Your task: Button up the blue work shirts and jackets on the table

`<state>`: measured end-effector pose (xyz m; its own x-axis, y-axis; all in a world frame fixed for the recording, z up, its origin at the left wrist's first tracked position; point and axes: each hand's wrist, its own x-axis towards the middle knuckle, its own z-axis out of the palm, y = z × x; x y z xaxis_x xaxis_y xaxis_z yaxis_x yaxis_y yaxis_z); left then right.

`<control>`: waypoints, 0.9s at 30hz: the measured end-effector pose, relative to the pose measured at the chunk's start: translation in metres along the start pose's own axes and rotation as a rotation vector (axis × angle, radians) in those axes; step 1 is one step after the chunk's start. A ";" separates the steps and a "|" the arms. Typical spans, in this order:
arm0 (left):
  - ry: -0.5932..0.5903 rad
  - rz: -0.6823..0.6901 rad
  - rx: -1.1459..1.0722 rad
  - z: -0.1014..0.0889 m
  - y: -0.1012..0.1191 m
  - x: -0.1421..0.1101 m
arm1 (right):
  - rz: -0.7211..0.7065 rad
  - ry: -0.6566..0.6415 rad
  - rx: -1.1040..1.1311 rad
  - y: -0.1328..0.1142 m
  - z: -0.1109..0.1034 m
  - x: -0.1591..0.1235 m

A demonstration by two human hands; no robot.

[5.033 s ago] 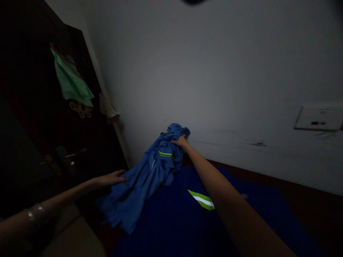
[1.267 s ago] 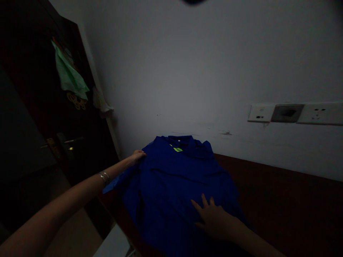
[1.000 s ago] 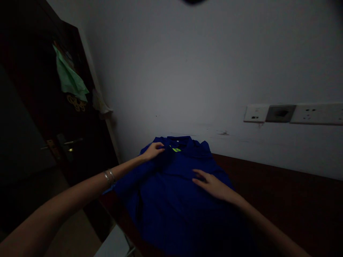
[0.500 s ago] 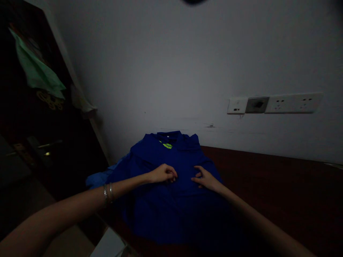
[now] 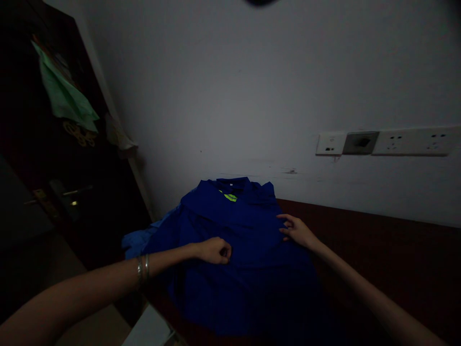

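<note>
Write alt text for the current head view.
A loosely curled left hand and a half-open right hand are over a blue shirt on a dark red table against a wall. At left, a green cloth hangs on a door.

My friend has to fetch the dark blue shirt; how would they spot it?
Find the pale wall, then the dark red-brown table along it. The dark blue shirt lies there, collar toward the wall. It is deeper in colour than the lighter blue cloth at its left, with a yellow-green patch in its neck opening.
</note>
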<state>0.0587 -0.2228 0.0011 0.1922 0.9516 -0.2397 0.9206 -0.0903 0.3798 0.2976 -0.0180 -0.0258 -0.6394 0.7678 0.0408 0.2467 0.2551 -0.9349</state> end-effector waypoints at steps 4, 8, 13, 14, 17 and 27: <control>-0.049 0.001 0.061 -0.004 0.001 0.004 | -0.015 0.191 -0.044 0.010 -0.060 0.011; 0.001 0.009 0.168 -0.010 0.004 0.008 | 0.094 0.605 -0.189 0.030 -0.120 0.014; 0.457 -0.016 0.578 -0.018 0.003 0.023 | 0.154 0.704 -0.388 0.063 -0.148 0.005; 0.482 -0.023 0.625 -0.020 0.001 0.028 | 0.159 0.691 -0.443 0.068 -0.147 0.003; 0.439 0.000 0.655 -0.023 -0.009 0.048 | 0.183 0.612 -0.540 0.073 -0.136 0.000; 0.350 0.073 0.397 -0.035 -0.011 0.067 | 0.124 0.533 -0.692 0.082 -0.143 -0.001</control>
<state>0.0497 -0.1483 0.0119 0.1984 0.9736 0.1126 0.9798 -0.1998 0.0007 0.4226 0.0860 -0.0523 -0.1963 0.9415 0.2740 0.7877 0.3178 -0.5277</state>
